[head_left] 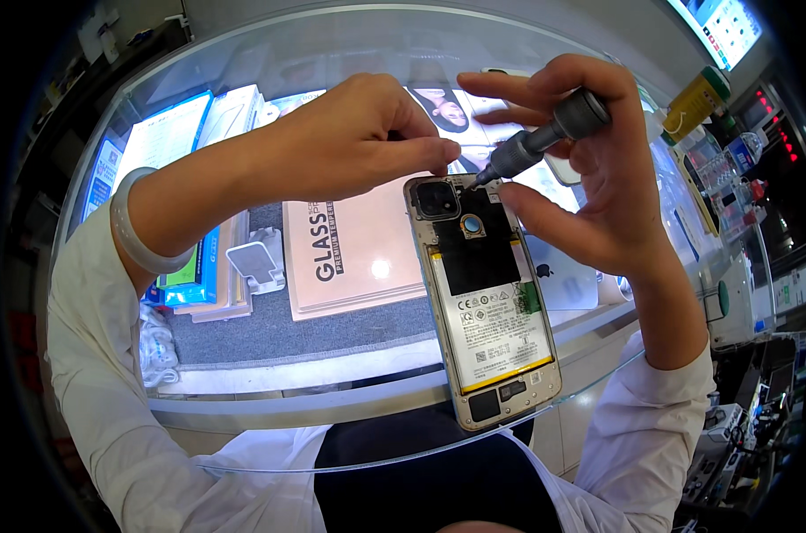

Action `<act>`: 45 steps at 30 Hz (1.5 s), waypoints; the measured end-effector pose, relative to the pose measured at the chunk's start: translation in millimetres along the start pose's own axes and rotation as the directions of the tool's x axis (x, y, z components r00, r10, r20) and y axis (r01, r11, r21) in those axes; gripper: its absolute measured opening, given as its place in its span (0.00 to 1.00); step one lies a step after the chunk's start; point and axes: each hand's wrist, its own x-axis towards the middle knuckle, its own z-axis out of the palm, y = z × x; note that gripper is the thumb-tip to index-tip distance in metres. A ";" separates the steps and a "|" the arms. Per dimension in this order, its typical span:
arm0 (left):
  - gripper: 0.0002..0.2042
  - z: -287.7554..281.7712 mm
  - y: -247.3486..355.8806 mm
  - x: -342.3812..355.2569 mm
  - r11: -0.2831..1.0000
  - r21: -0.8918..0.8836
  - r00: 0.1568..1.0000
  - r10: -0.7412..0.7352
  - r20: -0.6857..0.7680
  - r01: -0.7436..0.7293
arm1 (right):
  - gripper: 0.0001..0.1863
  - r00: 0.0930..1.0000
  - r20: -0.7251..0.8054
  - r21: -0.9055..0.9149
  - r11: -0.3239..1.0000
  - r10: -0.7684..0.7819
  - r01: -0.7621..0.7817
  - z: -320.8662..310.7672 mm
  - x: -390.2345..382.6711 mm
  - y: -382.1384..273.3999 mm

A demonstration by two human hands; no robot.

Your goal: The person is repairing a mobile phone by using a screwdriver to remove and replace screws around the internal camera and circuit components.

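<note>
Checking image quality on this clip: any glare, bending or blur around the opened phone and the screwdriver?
Head view: fisheye bends the glass counter edge into an arc and blacks out the corners; a bright ceiling-light reflection sits on the beige box; the opened phone, the screwdriver in the right hand and the left hand look sharp.

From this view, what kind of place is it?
Likely a phone repair counter: an opened smartphone with its battery exposed, a precision screwdriver in the right hand, and boxed screen protectors under the glass countertop.
</note>
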 end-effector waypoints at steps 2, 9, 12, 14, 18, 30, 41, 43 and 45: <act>0.14 -0.5 -1.9 -0.2 1.000 -0.008 1.000 0.004 0.005 -0.004 | 0.33 0.994 -0.012 0.086 0.991 0.106 -0.104 1.8 -2.8 -1.1; 0.10 -1.8 0.0 -0.9 1.000 0.013 1.000 0.002 0.009 -0.002 | 0.34 0.990 -0.144 0.124 0.992 0.006 0.012 -7.6 -8.0 6.8; 0.08 2.0 -5.1 -0.4 0.991 -0.008 0.988 0.131 -0.080 -0.132 | 0.33 0.982 -0.187 0.114 0.993 0.018 0.003 -3.8 -9.0 8.8; 0.07 1.3 -13.3 0.5 0.948 0.024 0.938 0.317 -0.142 -0.317 | 0.33 0.977 -0.213 0.108 0.994 0.030 -0.007 0.4 -7.9 9.6; 0.06 -1.3 -7.5 1.5 0.994 -0.069 0.985 0.073 -0.159 -0.084 | 0.32 0.975 -0.221 0.116 0.993 0.022 0.004 2.1 -5.9 10.3; 0.05 -12.5 -35.4 2.7 0.701 0.710 0.911 0.328 -0.250 -0.057 | 0.32 0.976 -0.132 0.156 0.976 0.172 -0.151 9.3 -11.5 11.4; 0.06 -11.6 -35.8 2.6 0.707 0.706 0.935 0.282 -0.214 -0.051 | 0.32 0.972 -0.124 0.156 0.971 0.200 -0.180 8.8 -11.1 9.8; 0.06 -10.6 -35.1 2.1 0.709 0.703 0.934 0.287 -0.214 -0.057 | 0.32 0.975 -0.113 0.149 0.974 0.190 -0.172 8.5 -10.1 8.8; 0.07 -11.5 -34.5 1.8 0.707 0.704 0.934 0.294 -0.205 -0.068 | 0.32 0.982 -0.096 0.127 0.981 0.161 -0.149 8.1 -8.8 7.9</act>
